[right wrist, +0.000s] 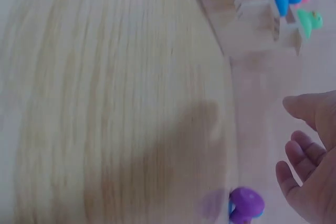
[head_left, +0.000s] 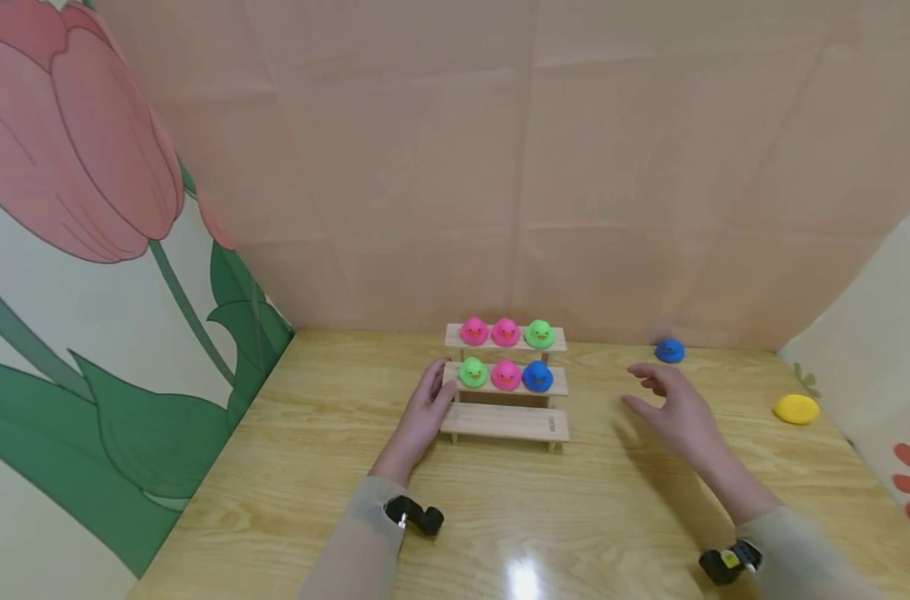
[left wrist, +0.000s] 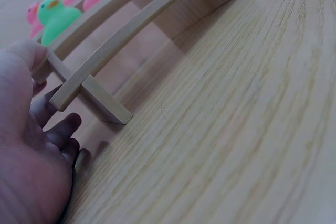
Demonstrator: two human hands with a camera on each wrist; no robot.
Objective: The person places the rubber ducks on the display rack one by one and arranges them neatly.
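A light wooden three-step stand holds several small toy ducks. Two pink ducks and a green duck sit on its top step. On the middle step are a green duck, a pink duck and a blue duck; the bottom step is bare. My left hand grips the stand's left end, thumb at the middle step. With fingers spread and holding nothing, my right hand hovers right of the stand. Near it in the right wrist view is a purple toy with blue showing behind.
Another blue duck is at the table's back edge, right of the stand. A yellow rounded object lies farther right. Behind the wooden table hangs a pinkish cloth; a flower-printed panel borders the left side.
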